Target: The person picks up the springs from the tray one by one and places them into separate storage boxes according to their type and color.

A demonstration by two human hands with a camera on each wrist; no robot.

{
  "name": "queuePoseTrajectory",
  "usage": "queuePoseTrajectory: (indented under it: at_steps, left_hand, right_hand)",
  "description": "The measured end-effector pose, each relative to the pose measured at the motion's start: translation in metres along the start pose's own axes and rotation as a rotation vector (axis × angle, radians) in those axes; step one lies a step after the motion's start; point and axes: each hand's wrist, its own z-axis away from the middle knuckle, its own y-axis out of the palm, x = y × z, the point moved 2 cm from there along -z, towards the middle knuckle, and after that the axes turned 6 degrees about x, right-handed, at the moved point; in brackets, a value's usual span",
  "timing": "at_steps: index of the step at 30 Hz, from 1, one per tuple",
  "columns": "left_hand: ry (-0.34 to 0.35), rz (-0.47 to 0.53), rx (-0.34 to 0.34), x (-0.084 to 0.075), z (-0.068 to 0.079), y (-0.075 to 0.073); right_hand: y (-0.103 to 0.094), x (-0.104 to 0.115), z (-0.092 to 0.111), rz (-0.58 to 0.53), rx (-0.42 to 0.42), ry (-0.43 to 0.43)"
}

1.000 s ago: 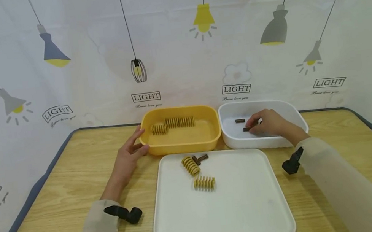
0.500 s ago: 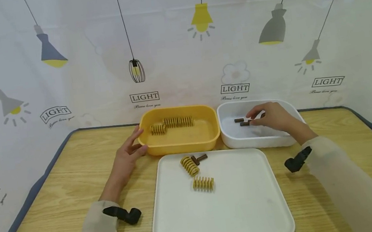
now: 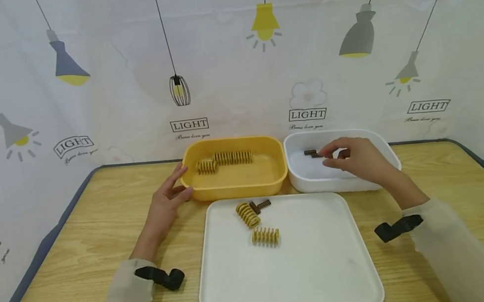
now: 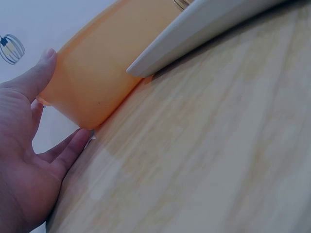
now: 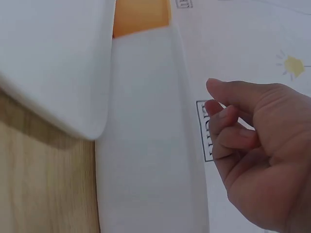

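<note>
My left hand (image 3: pixel 165 207) rests with extended fingers and thumb against the left end of the yellow container (image 3: pixel 237 191). In the left wrist view, the fingers (image 4: pixel 41 73) touch its outer wall. My right hand (image 3: pixel 359 157) hovers over the white container (image 3: pixel 335 185), thumb and forefinger slightly apart, nothing visible between them. Beneath its fingertips lie small dark brown springs (image 3: pixel 310 152), partly hidden by the hand. In the right wrist view the other fingers of the right hand (image 5: pixel 267 150) are loosely bent. Several large yellow springs (image 3: pixel 234 158) lie in the yellow container.
In front of both containers lies a white tray (image 3: pixel 292 275). On it are two yellow springs (image 3: pixel 266 237) and two small brown springs (image 3: pixel 264 204) near its back edge. A printed cloth (image 3: pixel 233 72) hangs behind the wooden table (image 3: pixel 98 227).
The right hand has moved a small brown spring back beside another in the white container, then loosened its fingers from it. The left hand has stayed at the yellow container.
</note>
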Motion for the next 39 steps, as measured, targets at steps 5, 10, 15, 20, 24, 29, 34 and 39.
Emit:
queuePoseTrajectory:
  at_steps: [5, 10, 15, 20, 24, 29, 34, 39]
  left_hand:
    - [0.006, -0.01, -0.003, 0.0, -0.001, -0.001]
    - [0.014, -0.005, -0.007, -0.003, -0.004, -0.001]
    - [0.006, -0.017, -0.012, -0.004, -0.003, -0.001]
    - [0.0, -0.018, -0.005, -0.004, -0.002, -0.001]
    - [-0.004, -0.017, 0.0, -0.003, -0.001, -0.001]
    - [-0.008, -0.019, 0.002, -0.003, -0.002, -0.001]
    - [-0.011, -0.017, 0.004, -0.002, -0.002, -0.001]
    - [-0.018, -0.026, 0.005, -0.001, -0.001, -0.001]
  right_hand:
    - [0.006, 0.014, 0.012, -0.067, -0.005, -0.026]
    - [0.011, 0.028, 0.019, -0.163, -0.029, -0.049]
    - [0.021, 0.047, 0.023, -0.233, 0.008, -0.062]
    - [0.033, 0.067, 0.029, -0.263, 0.077, -0.076]
    - [0.048, 0.082, 0.034, -0.268, 0.183, -0.126]
    - [0.067, 0.094, 0.036, -0.243, 0.31, -0.201]
    - [0.082, 0.099, 0.035, -0.229, 0.352, -0.283]
    - [0.096, 0.099, 0.034, -0.225, 0.37, -0.321]
